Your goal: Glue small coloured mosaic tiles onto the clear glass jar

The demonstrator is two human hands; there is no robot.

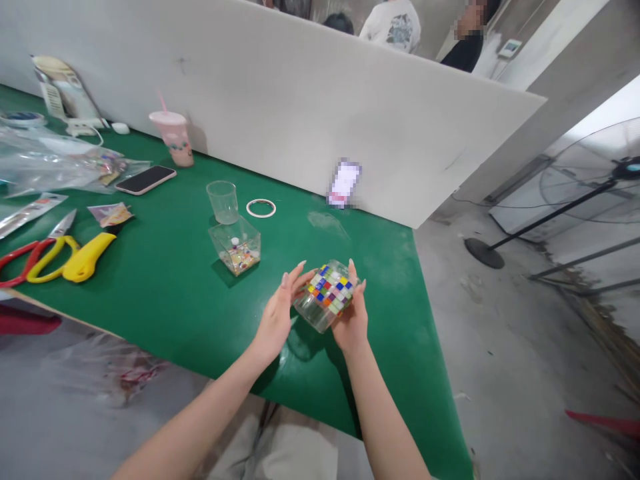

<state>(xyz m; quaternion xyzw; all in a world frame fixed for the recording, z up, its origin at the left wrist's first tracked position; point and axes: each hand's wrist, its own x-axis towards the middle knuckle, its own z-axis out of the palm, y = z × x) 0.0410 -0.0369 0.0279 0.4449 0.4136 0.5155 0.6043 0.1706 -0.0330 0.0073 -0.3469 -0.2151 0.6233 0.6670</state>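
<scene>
Between my two hands, a little above the green table (390,373), is a clear glass cup (326,293), tilted on its side. Small square mosaic tiles in many colours cover part of its wall. My left hand (278,313) has its fingers curled against the left side of the cup. On the other side my right hand (354,317) grips it, fingers and thumb bent round the edge. To the left of my hands stands a clear square container (220,243) with loose coloured tiles in its bottom. Just behind that is a clear empty cup (223,202).
A roll of tape (261,209), a propped-up phone (344,183) and a pink tumbler (175,140) stand toward the white partition (280,100). At left lie a dark phone (146,180), scissors (43,253), a yellow-handled tool (90,258) and plastic bags (55,160). People are beyond the partition.
</scene>
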